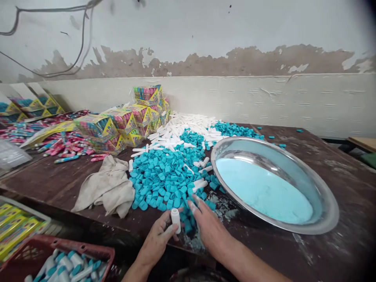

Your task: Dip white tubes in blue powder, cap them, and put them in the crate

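My left hand (157, 239) is closed around a small white plastic bottle (175, 220), held upright with its narrow neck uncovered. Close by on the right, my right hand (210, 225) reaches over the near edge of a heap of teal caps (164, 172), its fingers stretched out and apart. Whitish powder marks its fingertips. Some caps lie under and between the two hands, and I see none gripped in the right fingers. White bottles (202, 184) lie mixed among the caps, with a larger pile of white bottles (188, 123) behind.
A wide metal basin (329, 207) of pale blue powder (264, 192) stands at the right. Left of the caps lies a crumpled cloth (107, 184). Packed boxes (96, 127) and loose coloured markers (70, 145) sit farther left. A red crate (96, 250) holds capped bottles.
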{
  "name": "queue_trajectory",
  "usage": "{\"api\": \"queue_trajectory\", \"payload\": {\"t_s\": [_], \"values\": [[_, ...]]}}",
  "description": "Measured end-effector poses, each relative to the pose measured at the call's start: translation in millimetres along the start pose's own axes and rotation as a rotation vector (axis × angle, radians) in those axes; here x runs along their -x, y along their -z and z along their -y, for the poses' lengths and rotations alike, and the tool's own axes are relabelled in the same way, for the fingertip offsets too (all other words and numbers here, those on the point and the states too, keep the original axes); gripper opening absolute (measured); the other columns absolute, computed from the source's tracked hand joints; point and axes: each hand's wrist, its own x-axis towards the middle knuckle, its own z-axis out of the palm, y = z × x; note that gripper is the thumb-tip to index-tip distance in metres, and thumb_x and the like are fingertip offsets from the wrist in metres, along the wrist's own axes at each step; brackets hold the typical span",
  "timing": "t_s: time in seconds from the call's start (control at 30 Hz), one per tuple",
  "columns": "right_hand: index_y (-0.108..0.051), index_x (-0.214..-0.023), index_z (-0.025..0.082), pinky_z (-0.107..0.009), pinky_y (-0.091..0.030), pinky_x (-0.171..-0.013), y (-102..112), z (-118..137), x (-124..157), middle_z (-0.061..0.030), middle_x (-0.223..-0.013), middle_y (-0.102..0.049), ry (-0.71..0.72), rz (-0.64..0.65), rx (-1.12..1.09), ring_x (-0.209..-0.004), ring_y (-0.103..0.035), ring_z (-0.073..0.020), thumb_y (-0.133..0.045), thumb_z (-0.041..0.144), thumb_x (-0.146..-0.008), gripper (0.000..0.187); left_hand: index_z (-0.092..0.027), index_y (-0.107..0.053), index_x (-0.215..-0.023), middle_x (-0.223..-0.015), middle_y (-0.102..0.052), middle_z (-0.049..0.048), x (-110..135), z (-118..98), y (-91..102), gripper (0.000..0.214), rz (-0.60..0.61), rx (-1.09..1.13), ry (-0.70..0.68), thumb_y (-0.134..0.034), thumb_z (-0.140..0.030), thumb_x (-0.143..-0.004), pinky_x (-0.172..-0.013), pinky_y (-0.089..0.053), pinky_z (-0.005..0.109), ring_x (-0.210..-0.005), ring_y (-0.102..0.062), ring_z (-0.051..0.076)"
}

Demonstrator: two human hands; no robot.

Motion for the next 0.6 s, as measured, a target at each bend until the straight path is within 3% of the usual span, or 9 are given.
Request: {"api": "queue_trajectory", "payload": {"t_s": [0.13,0.2,0.33,0.47,0.6], "values": [[-0.055,-0.113,0.011,-0.037,-0.042,-0.091,6.6,-36.7,9.4,-0.0158,-0.119,-0.052,-0.115,-0.190,-0.108,-0.110,-0.049,-0.0223,-0.034,0.004,-0.081,0.039,-0.012,-0.047,-0.122,-0.085,-0.059,0.0062,-1.2,3.8,2.3,0.051,-0.031,0.045,-0.017,-0.052,-0.040,-0.080,-0.061,-0.044,0.024,-0.074,-0.052,0.017],[-0.061,-0.099,0.014,-0.034,-0.046,-0.083,14.5,-45.0,5.8,-0.0112,-0.100,-0.060,-0.122,-0.211,-0.179,-0.094,-0.056,-0.0202,-0.039,0.010,-0.082,0.028,-0.012,-0.047,-0.122,-0.084,-0.060,0.0066,-0.2,4.6,0.8,0.050,-0.034,0.078,-0.033,-0.052,-0.039,-0.080,-0.061,-0.045,0.024,-0.075,-0.052,0.017],[-0.064,-0.089,0.017,-0.027,-0.045,-0.075,23.9,-32.0,-10.7,-0.0062,-0.085,-0.060,-0.073,-0.121,-0.168,-0.082,-0.057,-0.0169,-0.045,0.016,-0.084,0.019,-0.011,-0.049,-0.119,-0.086,-0.060,0.0080,3.1,0.9,-4.2,0.047,-0.019,0.128,-0.056,-0.052,-0.038,-0.080,-0.059,-0.046,0.025,-0.072,-0.052,0.016],[-0.064,-0.089,0.016,-0.029,-0.042,-0.077,17.7,-13.5,-29.5,-0.0090,-0.088,-0.057,-0.109,-0.012,0.046,-0.085,-0.055,-0.0203,-0.051,0.022,-0.083,0.016,-0.012,-0.052,-0.115,-0.088,-0.060,0.0075,5.7,-3.1,-5.5,0.045,-0.041,0.107,-0.048,-0.053,-0.040,-0.079,-0.058,-0.045,0.024,-0.066,-0.052,0.014],[-0.061,-0.093,0.017,-0.028,-0.040,-0.077,10.9,-13.1,-37.3,-0.0089,-0.095,-0.055,-0.079,0.047,0.052,-0.089,-0.054,-0.0211,-0.060,0.019,-0.075,0.018,-0.011,-0.051,-0.115,-0.083,-0.060,0.0068,7.0,1.0,-2.0,0.045,-0.060,0.096,-0.037,-0.053,-0.040,-0.080,-0.058,-0.045,0.024,-0.066,-0.052,0.015]]}}
